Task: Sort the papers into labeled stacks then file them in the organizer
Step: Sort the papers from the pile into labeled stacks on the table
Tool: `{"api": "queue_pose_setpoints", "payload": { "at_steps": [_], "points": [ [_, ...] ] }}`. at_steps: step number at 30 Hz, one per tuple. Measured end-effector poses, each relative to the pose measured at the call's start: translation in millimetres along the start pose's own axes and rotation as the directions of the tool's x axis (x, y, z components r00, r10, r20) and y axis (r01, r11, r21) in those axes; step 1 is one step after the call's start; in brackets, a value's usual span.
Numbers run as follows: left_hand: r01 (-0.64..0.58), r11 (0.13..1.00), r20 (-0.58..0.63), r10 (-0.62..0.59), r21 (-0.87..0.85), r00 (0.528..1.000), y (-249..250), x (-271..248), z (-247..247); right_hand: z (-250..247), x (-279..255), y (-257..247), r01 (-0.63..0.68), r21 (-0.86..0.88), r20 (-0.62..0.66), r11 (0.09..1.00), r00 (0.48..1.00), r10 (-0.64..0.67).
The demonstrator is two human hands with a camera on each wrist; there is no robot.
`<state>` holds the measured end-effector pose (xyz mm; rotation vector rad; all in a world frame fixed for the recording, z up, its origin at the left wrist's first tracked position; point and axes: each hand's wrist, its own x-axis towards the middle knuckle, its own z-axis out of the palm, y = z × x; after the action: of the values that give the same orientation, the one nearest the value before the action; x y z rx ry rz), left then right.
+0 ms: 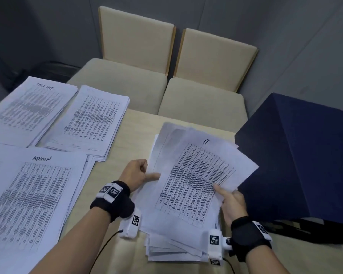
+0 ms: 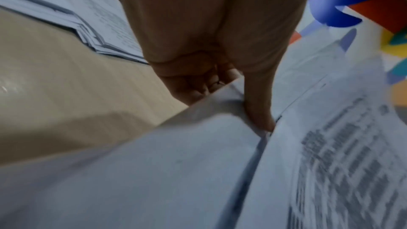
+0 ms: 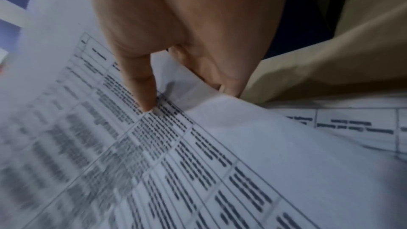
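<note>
A loose, fanned stack of printed sheets marked "IT" [image 1: 196, 175] lies on the wooden table [image 1: 127, 147] in front of me. My left hand [image 1: 147, 172] grips its left edge, with the thumb [image 2: 259, 109] on top and the fingers curled under the sheets. My right hand [image 1: 226, 196] pinches the right edge, thumb [image 3: 143, 91] pressed on the top sheet's printed table and fingers beneath. Stacks marked "ADMIN" [image 1: 32, 194] and "TASK LIST" [image 1: 28, 107] lie at the left, beside a stack [image 1: 91, 119] whose label I cannot read. A dark blue organizer [image 1: 295, 155] stands at the right.
Two beige chairs [image 1: 166, 86] stand just past the table's far edge. A dark object [image 1: 309, 230] lies under the organizer's near side. A strip of bare table runs between the left stacks and the IT stack. Cables trail from both wrist cameras.
</note>
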<state>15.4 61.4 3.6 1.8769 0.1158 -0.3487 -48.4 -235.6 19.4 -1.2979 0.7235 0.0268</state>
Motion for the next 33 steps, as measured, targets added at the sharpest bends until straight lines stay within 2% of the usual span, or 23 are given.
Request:
{"api": "queue_pose_setpoints", "payload": {
  "at_steps": [3,5,8,12,16,20,27,28,30,32,33],
  "points": [
    [0.006,1.000,0.046,-0.005,-0.011,0.999,-2.3,-0.7,1.3,-0.4,-0.3,-4.5,0.129,-0.013,-0.107,0.992,0.986,-0.130],
    [0.030,0.999,-0.008,-0.030,0.032,1.000,1.8,-1.7,3.1,-4.9,-0.8,-11.3,0.159,0.013,-0.128,0.987,0.979,-0.156],
    [0.045,0.997,-0.035,-0.043,0.059,0.998,7.6,-2.0,5.7,-12.3,-1.7,-11.9,0.102,-0.006,-0.082,0.995,0.991,-0.102],
    [0.106,0.994,-0.009,-0.106,-0.001,0.994,8.4,-3.5,6.9,-14.2,-5.8,-2.4,0.061,-0.058,-0.107,0.996,0.992,-0.067],
    [0.028,0.998,-0.035,-0.031,-0.063,0.999,13.5,-5.5,8.8,-12.9,-10.6,-5.5,0.055,-0.036,-0.087,0.998,0.995,-0.058],
    [0.000,0.997,0.045,0.003,-0.082,0.999,20.6,-7.0,10.9,-10.8,-7.7,-6.2,0.032,-0.035,-0.053,0.999,0.998,-0.034],
    [-0.011,0.996,0.266,-0.013,0.087,0.964,31.0,-6.7,18.1,-3.7,-10.8,-11.1,0.036,-0.081,-0.043,0.996,0.998,-0.039],
    [-0.014,0.988,0.235,-0.022,0.152,0.972,29.6,-3.9,20.2,-3.9,-12.7,-11.3,0.040,-0.087,-0.060,0.995,0.997,-0.046],
    [0.028,0.936,0.058,-0.051,0.350,0.997,20.3,4.8,22.7,-5.5,-14.0,-10.2,0.060,-0.108,-0.100,0.992,0.992,-0.071],
    [0.124,0.839,-0.117,-0.073,0.530,0.990,10.6,9.3,23.3,-7.8,-12.8,-7.2,0.085,-0.098,-0.108,0.992,0.990,-0.095],
    [0.181,0.793,-0.164,-0.104,0.581,0.981,6.9,10.4,23.3,-10.0,-10.0,-4.6,0.083,-0.089,-0.125,0.993,0.988,-0.093]
  ]
}}
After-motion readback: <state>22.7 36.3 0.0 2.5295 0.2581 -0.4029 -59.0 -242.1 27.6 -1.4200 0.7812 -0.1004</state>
